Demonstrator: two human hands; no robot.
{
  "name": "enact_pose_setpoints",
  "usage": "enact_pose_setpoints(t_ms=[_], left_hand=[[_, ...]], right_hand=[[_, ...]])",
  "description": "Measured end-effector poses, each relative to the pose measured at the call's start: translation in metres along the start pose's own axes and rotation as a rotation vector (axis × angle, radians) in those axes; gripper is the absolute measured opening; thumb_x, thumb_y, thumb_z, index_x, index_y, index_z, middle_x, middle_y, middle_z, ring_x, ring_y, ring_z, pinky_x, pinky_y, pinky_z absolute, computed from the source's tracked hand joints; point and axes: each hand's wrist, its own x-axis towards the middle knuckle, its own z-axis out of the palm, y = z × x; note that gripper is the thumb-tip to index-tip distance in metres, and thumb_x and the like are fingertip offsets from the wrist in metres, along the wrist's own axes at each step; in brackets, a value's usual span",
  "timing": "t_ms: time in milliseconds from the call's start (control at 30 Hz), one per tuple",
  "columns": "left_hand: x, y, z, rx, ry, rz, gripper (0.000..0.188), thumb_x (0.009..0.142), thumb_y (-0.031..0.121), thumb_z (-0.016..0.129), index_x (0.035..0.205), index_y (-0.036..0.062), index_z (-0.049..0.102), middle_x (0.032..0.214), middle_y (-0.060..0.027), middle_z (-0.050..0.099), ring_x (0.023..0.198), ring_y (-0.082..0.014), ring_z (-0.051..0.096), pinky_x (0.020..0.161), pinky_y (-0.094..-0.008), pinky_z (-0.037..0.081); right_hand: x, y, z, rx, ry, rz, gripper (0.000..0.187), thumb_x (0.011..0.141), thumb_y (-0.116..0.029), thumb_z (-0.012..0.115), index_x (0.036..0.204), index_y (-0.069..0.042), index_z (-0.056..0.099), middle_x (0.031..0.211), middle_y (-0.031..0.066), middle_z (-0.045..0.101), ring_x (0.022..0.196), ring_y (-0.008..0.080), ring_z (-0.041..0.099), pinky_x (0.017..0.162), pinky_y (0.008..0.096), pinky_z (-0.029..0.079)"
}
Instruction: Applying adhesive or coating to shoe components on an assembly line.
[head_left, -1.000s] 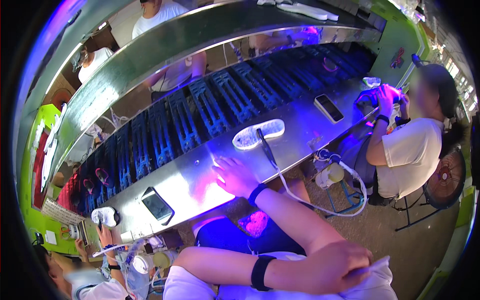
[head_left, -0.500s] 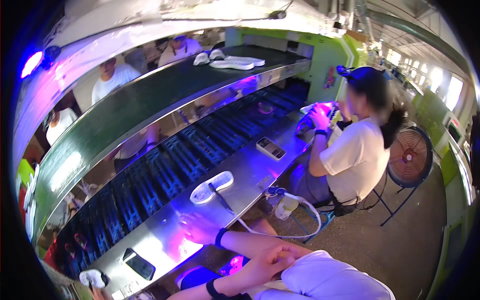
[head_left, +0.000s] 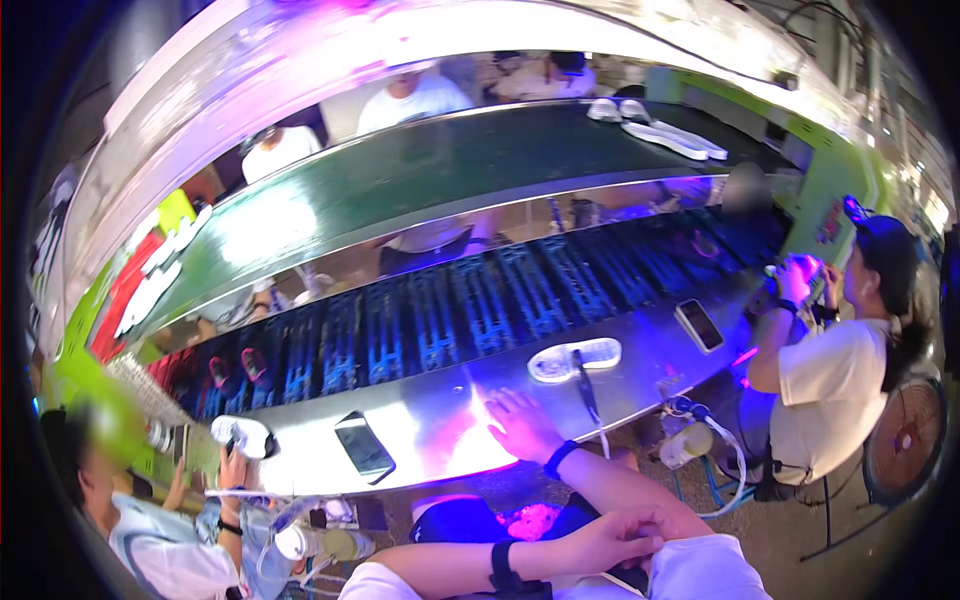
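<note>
One open left hand [head_left: 522,425] lies flat near the shoe sole [head_left: 574,360].

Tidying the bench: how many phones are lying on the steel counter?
2. One phone lies left of the person's left hand; the other phone lies far right, near the seated co-worker. Others may be hidden.

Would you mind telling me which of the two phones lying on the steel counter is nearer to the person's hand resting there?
The dark phone left of the left hand is nearer. The other phone lies farther right, beyond the translucent shoe sole.
</note>
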Motion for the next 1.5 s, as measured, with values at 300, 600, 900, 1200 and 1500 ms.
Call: enact_pose_setpoints(t_ms=[300,600,900,1200,1500], left_hand=[[0.001,-0.027,-0.002,-0.411,-0.307,0.093,0.043,0.096,0.001,0.07,0.134,0.0062,0.049,0.109,0.0006,0.065,0.103,-0.0063,0.062,0.085,-0.022,0.049],[-0.019,-0.013,0.011,-0.32,-0.03,-0.109,0.028,0.093,0.004,0.077,0.117,0.0012,0.065,0.094,-0.0005,0.072,0.085,-0.0067,0.067,0.073,-0.0242,0.055],[-0.006,-0.049,-0.009,-0.43,-0.125,-0.15,0.022,0.099,0.015,0.073,0.116,0.002,0.069,0.091,-0.0022,0.073,0.079,-0.0095,0.069,0.07,-0.026,0.056],[0.004,-0.045,-0.049,-0.024,-0.076,0.018,0.023,0.101,0.02,0.068,0.118,0.0055,0.063,0.099,-0.0014,0.069,0.079,-0.0093,0.066,0.065,-0.0251,0.053],[-0.135,-0.121,-0.128,0.629,0.902,-0.096,0.023,0.099,0.024,0.07,0.109,0.0033,0.071,0.099,-0.0125,0.075,0.092,-0.0239,0.074,0.083,-0.0382,0.059]], right_hand=[[0.003,-0.005,-0.005,0.02,-0.007,-0.048,0.049,0.101,-0.036,0.056,0.14,-0.006,0.057,0.15,0.0163,0.054,0.144,0.0334,0.045,0.12,0.0517,0.032],[0.003,-0.001,-0.01,-0.02,0.027,-0.072,0.048,0.097,-0.033,0.063,0.136,-0.006,0.059,0.145,0.0176,0.057,0.14,0.0343,0.049,0.118,0.0514,0.035],[0.003,0.001,-0.011,-0.003,0.021,-0.094,0.046,0.095,-0.031,0.063,0.133,-0.005,0.061,0.144,0.0174,0.057,0.139,0.0351,0.049,0.118,0.0514,0.035],[0.005,0.006,0.0,0.008,-0.019,-0.063,0.047,0.097,-0.03,0.06,0.136,-0.004,0.061,0.147,0.0192,0.055,0.142,0.036,0.047,0.119,0.0531,0.034],[-0.005,0.003,-0.029,0.123,0.076,-0.06,0.045,0.095,-0.023,0.064,0.133,0.0,0.061,0.15,0.0204,0.052,0.143,0.0404,0.044,0.118,0.0546,0.037]])
